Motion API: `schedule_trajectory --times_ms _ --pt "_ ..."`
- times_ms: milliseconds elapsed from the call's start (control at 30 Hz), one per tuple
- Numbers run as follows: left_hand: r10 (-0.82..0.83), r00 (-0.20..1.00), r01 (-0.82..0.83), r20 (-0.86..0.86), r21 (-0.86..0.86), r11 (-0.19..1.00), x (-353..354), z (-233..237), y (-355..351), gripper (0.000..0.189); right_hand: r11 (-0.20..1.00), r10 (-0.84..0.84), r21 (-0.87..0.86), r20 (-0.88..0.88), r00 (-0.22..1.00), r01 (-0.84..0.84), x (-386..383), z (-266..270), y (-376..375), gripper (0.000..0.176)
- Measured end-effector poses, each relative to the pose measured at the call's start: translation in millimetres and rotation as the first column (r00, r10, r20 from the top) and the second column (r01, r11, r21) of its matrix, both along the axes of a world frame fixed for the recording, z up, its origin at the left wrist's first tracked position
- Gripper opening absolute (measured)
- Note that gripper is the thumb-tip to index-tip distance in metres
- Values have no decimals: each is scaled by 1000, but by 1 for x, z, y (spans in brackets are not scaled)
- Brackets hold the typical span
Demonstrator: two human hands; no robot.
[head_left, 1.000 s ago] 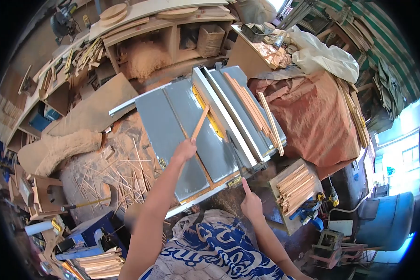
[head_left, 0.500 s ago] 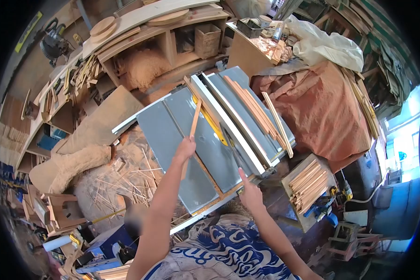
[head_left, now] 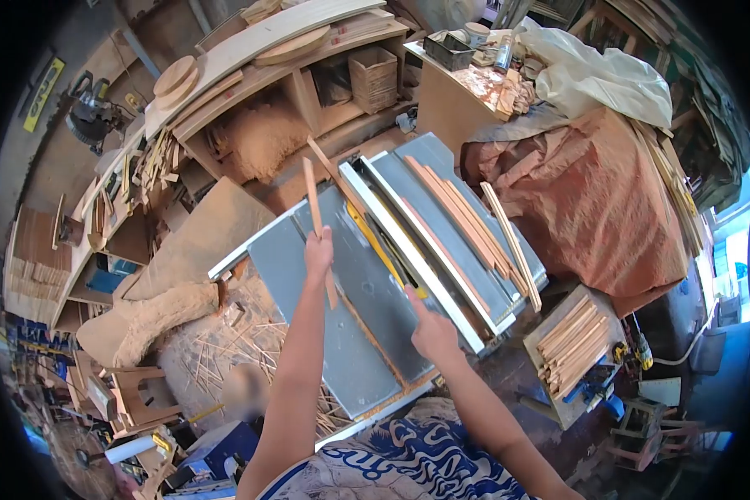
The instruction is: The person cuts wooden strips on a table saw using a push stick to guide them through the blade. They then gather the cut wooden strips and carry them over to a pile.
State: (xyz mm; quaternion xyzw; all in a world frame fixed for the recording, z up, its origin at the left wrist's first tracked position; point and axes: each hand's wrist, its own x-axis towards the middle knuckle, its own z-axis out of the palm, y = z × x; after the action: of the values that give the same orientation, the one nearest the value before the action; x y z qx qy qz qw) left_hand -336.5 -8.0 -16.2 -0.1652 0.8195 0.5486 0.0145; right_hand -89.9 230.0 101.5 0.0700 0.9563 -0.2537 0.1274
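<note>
My left hand (head_left: 318, 250) grips a thin wooden strip (head_left: 312, 193) above the grey saw table (head_left: 371, 379); the strip sticks out at both ends of the fist. My right hand (head_left: 436, 337) is over the table near the white fence (head_left: 454, 321). Its index finger points forward beside a yellow-edged dark slot (head_left: 385, 248), with the other fingers curled under. Whatever they hold, if anything, is hidden. A second wooden strip (head_left: 335, 177) lies along the fence's near side. Several reddish strips (head_left: 467, 221) rest on the table beyond the fence, beside a paler strip (head_left: 512, 247).
A stand with stacked wood strips (head_left: 575, 343) is at the right. Brown sheeting (head_left: 575, 204) covers a pile behind it. Sawdust (head_left: 262, 142) fills a bench compartment, and offcuts (head_left: 225, 358) litter the floor at the left. A hose-like dusty bag (head_left: 171, 317) lies nearby.
My left hand and its strip have moved left and farther over the table, the strip turning more upright. My right hand has moved forward along the fence. The view has shifted slightly.
</note>
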Motion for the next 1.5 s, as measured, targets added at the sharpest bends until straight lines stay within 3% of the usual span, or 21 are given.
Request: schedule_trajectory --times_ms 100,200,300,400,500,600,667,733,800,867,933,1000,1067,1100,1167,1200,1267,1333,1400,1433,1500 --pt "70 992 -89 -103 -195 977 -102 -37 6 52 999 14 -42 21 1000 -14 -25 -2 2 98" --pt "105 994 -106 -12 -109 988 -159 10 35 54 996 40 -77 23 999 -39 -44 -3 6 98" --pt "163 986 -155 27 -194 969 -224 -15 46 57 996 43 -78 93 995 -36 -58 -2 10 99" --pt "168 984 -179 -62 -335 925 -258 -54 45 45 996 52 -76 131 990 -42 -64 3 13 100" --pt "126 988 -151 -89 -413 898 -239 -19 34 37 995 70 -75 128 989 -61 -58 16 21 100" --pt "175 974 -223 -142 -492 842 -214 -6 -21 34 991 108 -93 111 988 -97 -34 33 33 96" --pt "257 957 -290 -135 -471 833 -201 -19 -104 45 991 89 -112 81 993 -80 -16 42 39 90" --pt "250 959 -281 -137 -304 911 -177 -34 -215 44 992 83 -99 57 995 -77 0 39 41 87" --pt "384 870 -456 -309 -209 865 -85 45 -250 40 986 85 -146 61 994 -76 9 41 34 89" --pt "397 824 -521 -405 -266 811 5 90 -300 35 967 105 -231 -8 994 -104 -5 38 17 86" --pt "431 799 -516 -418 -112 849 99 103 -347 25 979 111 -160 -110 988 -128 -51 23 -10 85" --pt "517 819 -521 -250 55 852 215 125 -362 16 996 85 -17 -140 987 -88 -101 -10 -43 85" --pt "588 757 -537 -285 241 809 337 156 -334 12 984 158 -97 124 980 -146 -111 34 -87 84" --pt "622 726 -554 -294 286 782 397 149 -337 13 979 192 -96 114 975 -182 -97 45 -104 84" --pt "722 654 -639 -226 345 688 513 151 -320 14 723 499 -529 -46 865 -445 -60 52 -136 83" --pt "782 604 -703 -156 357 615 566 164 -302 14 699 551 -523 -38 833 -487 -33 43 -153 83" --pt "863 481 -737 -153 462 493 682 109 -312 21 589 420 -449 -540 729 -672 37 17 -197 80" --pt "953 292 -848 -84 439 298 797 53 -319 14 674 445 -596 -144 884 -436 125 57 -228 78" --pt "971 97 -957 -220 247 151 868 41 -307 25 529 538 -675 -203 818 -515 192 23 -244 77" --pt "991 -34 -934 -130 356 14 894 36 -305 27 500 608 -664 -189 772 -556 221 12 -247 76" --pt "986 -96 -977 -135 204 -68 944 13 -314 25 449 693 -651 -179 699 -612 264 -3 -250 75"
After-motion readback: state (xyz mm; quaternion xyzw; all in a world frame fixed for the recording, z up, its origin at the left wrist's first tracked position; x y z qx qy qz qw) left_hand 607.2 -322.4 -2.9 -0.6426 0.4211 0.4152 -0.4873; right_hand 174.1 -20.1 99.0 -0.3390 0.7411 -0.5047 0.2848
